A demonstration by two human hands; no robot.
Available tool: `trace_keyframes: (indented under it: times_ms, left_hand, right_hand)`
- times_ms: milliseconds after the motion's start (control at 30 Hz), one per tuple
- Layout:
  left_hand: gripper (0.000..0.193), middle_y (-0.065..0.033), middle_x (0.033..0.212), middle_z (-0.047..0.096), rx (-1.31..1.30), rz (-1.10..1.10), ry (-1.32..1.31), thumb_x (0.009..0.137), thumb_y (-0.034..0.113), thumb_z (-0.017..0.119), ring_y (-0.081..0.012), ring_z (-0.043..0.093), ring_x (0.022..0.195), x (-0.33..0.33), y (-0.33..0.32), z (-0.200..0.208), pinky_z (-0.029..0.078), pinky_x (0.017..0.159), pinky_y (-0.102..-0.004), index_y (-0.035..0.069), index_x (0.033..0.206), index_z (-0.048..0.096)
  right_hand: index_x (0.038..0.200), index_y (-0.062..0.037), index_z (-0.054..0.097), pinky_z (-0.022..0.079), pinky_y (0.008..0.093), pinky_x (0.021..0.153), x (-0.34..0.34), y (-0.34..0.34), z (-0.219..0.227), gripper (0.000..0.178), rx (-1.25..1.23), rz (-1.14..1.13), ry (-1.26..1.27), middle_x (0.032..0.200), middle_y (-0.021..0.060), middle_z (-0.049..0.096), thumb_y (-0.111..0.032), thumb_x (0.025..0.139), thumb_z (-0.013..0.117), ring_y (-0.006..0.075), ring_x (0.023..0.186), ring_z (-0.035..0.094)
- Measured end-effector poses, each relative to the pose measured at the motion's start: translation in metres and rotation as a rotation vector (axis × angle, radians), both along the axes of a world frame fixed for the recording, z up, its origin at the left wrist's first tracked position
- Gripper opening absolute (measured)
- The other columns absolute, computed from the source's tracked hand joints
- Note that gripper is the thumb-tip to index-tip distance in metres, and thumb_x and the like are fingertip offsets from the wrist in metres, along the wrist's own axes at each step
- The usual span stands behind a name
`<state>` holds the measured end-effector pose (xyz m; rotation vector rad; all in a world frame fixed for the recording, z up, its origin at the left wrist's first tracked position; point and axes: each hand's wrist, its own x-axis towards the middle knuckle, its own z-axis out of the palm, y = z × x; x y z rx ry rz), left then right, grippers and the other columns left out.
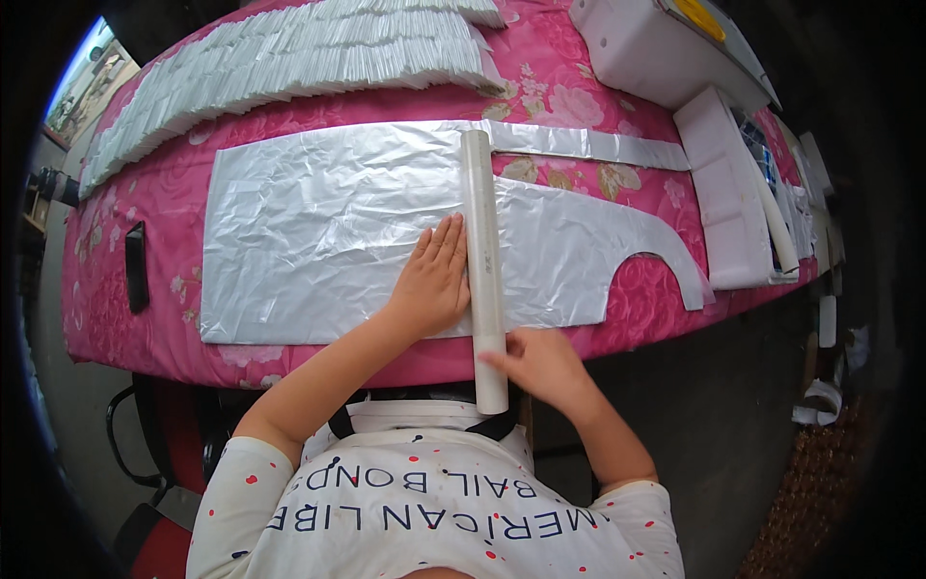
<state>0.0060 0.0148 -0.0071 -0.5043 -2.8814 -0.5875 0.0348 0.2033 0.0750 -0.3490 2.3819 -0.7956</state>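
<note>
A thin, silvery-white plastic apron (pixel 328 232) lies flat and creased on the table, with a curved cutout toward its right end. A long strap (pixel 598 147) of the same film stretches along its far side. Across the apron rests a pale grey tube (pixel 484 261), its near end jutting past the table edge toward me. My left hand (pixel 439 278) is flat on the film, fingers extended and touching the tube's left side. At the tube's near end, my right hand (pixel 540 367) holds it from the right, thumb on top; its other fingers are partly hidden.
Rows of folded white plastic pieces (pixel 289 58) fill the far left of the pink floral tablecloth (pixel 96 318). A black phone-like object (pixel 137 267) lies at left. White foam boxes (pixel 733 193) stand at right. A red-and-black chair (pixel 164 434) is below the table's left side.
</note>
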Motion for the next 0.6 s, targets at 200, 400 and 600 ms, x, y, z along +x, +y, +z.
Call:
trace_keyframes:
  times_ms: [200, 400, 600]
  left_hand:
    - [0.060, -0.0246, 0.142, 0.023, -0.035, -0.014, -0.005, 0.083, 0.021, 0.035, -0.0346, 0.019, 0.134, 0.000, 0.002, 0.002, 0.013, 0.110, -0.0433, -0.010, 0.133, 0.026]
    - [0.059, -0.0265, 0.141, 0.022, -0.014, -0.026, -0.035, 0.083, 0.019, 0.035, -0.0360, 0.018, 0.134, 0.000, 0.000, 0.005, 0.012, 0.110, -0.0442, -0.011, 0.133, 0.025]
    - [0.058, -0.0260, 0.141, 0.023, -0.012, -0.010, -0.039, 0.084, 0.020, 0.035, -0.0360, 0.020, 0.134, 0.001, 0.001, 0.005, 0.012, 0.110, -0.0441, -0.011, 0.133, 0.026]
  right_hand:
    - [0.072, 0.0052, 0.063, 0.049, 0.0271, 0.052, -0.128, -0.029, -0.034, 0.059, -0.108, -0.140, -0.034, 0.061, 0.0111, 0.061, -0.053, 0.081, 0.057, 0.0170, 0.054, 0.061]
    - [0.095, 0.0010, 0.059, 0.051, 0.0284, 0.072, -0.199, -0.060, -0.043, 0.041, -0.591, -0.450, -0.352, 0.089, 0.0097, 0.062, -0.039, 0.088, 0.053, 0.0174, 0.079, 0.060]
    - [0.094, -0.0043, 0.059, 0.050, 0.0333, 0.073, -0.239, -0.057, -0.078, 0.019, -1.455, -0.898, -0.519, 0.089, 0.0069, 0.061, -0.019, 0.083, 0.061, 0.0208, 0.079, 0.060]
